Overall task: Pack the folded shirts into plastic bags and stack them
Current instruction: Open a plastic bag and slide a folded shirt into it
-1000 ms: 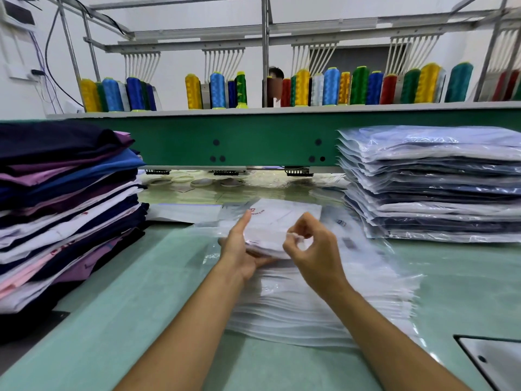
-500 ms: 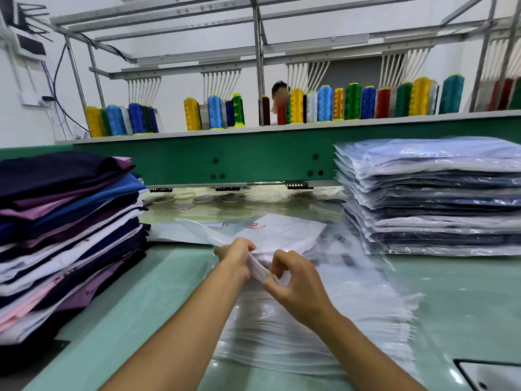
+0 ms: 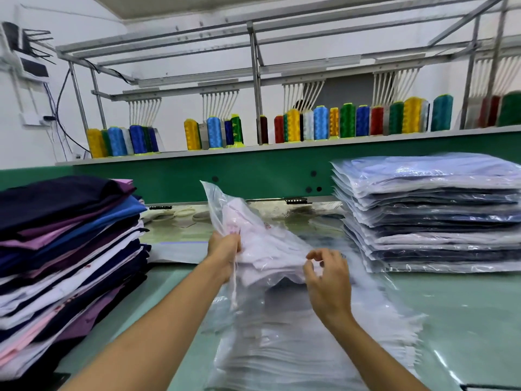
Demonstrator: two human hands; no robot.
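Flat pile of empty plastic bags [image 3: 296, 348] lying nearest on the green table [image 3: 465, 320]. Above it, left hand [image 3: 224, 251] gripping a bagged white shirt [image 3: 267, 249] (lifted, tilted); right hand [image 3: 328, 280] curling at its edge, grasp unclear. Loose folded shirts [image 3: 64, 249] sitting stacked left, packed shirts [image 3: 428, 215] right. Thread cones [image 3: 324, 122] standing on the far shelf [image 3: 282, 147].
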